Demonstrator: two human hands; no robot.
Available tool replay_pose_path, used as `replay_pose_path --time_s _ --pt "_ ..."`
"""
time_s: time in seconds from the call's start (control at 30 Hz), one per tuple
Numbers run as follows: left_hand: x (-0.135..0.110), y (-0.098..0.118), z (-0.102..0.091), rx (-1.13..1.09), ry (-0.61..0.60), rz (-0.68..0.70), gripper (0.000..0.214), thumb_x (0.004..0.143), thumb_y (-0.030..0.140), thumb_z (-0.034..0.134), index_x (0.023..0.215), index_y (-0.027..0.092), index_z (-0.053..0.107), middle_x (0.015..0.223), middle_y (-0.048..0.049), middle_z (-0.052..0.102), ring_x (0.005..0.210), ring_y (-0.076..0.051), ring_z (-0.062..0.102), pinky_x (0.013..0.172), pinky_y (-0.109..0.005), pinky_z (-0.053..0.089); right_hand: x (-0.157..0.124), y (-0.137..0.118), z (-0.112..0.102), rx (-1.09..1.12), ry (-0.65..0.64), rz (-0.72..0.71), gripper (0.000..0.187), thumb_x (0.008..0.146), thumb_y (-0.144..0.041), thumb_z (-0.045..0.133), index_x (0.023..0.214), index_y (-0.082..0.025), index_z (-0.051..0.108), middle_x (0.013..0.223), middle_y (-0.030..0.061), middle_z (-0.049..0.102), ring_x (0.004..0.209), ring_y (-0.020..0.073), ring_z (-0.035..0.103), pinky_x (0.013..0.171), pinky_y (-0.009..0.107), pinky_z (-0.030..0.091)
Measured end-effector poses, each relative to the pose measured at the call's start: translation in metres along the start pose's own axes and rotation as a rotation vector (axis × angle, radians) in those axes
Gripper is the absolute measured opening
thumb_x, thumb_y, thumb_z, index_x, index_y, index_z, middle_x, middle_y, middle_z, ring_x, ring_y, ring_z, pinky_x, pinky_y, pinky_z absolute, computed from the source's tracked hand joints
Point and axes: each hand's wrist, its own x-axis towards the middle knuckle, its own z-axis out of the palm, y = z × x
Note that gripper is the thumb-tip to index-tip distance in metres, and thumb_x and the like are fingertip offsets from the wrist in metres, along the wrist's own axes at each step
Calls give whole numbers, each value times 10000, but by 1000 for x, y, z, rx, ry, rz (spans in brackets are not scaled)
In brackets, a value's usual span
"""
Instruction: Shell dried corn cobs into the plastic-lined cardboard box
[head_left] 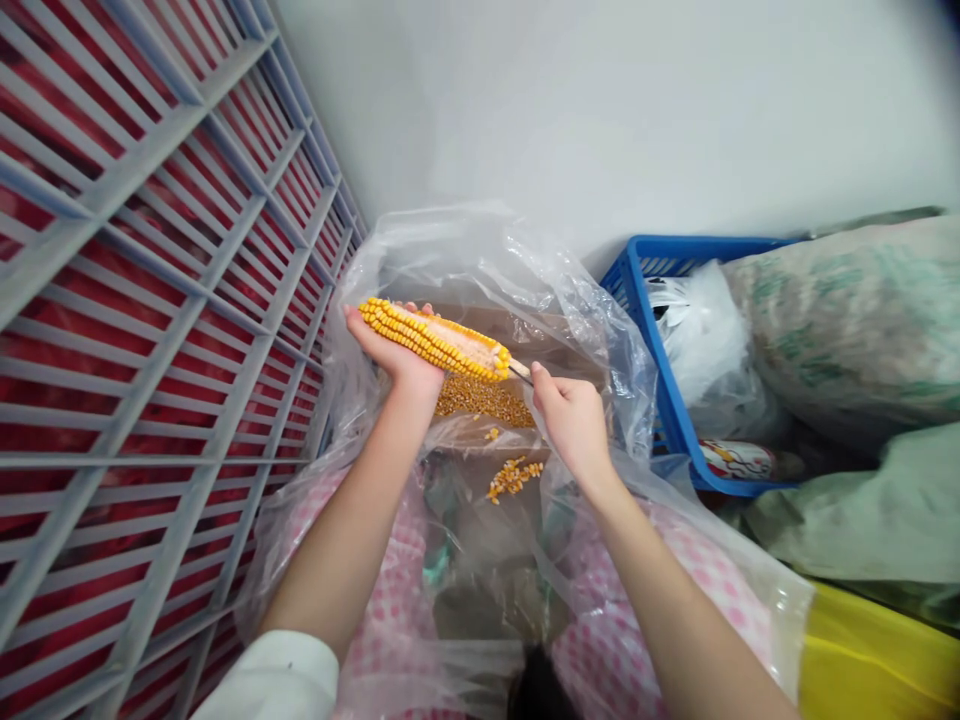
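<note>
My left hand (pixel 396 352) is closed around a corn cob (pixel 435 338), holding it level over a cardboard box lined with a clear plastic bag (pixel 480 250). Part of the cob is stripped bare along its top. My right hand (pixel 571 415) is closed on a thin metal tool (pixel 521 371) whose tip touches the cob's right end. Loose yellow kernels (pixel 484 398) lie heaped in the box below the cob. A small cluster of kernels (pixel 514 477) rests on the plastic nearer to me.
A grey metal grid rack (pixel 150 300) with red contents stands at the left. A blue plastic crate (pixel 660 330) with white bags sits at the right, beside large greenish sacks (pixel 847 320) and a yellow surface (pixel 877 660). A white wall is behind. Pink checked fabric covers my knees.
</note>
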Motion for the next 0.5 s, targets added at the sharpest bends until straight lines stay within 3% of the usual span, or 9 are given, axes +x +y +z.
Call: replay_pose_path --time_s 0.17,0.33,0.5 --pt "-4 -2 -2 -19 69 -176 438 747 620 241 650 209 356 575 2 412 574 -133 466 669 -323 423 -2 -1 7 283 -14 -12 540 790 -571 374 425 -181 289 392 -49 241 399 57 218 429 234 168" --pt "1 5 -1 -22 38 -100 429 745 621 273 660 211 370 586 1 414 600 -142 480 682 -326 427 1 -5 -4 323 18 3 569 774 -619 372 419 -180 303 382 -51 247 387 52 222 417 227 164" --pt "1 8 3 -37 16 -85 438 763 620 261 665 213 388 589 -4 427 635 -146 500 690 -320 433 3 -6 -7 464 64 20 507 751 -646 388 570 -178 461 441 -58 308 403 57 249 416 216 197"
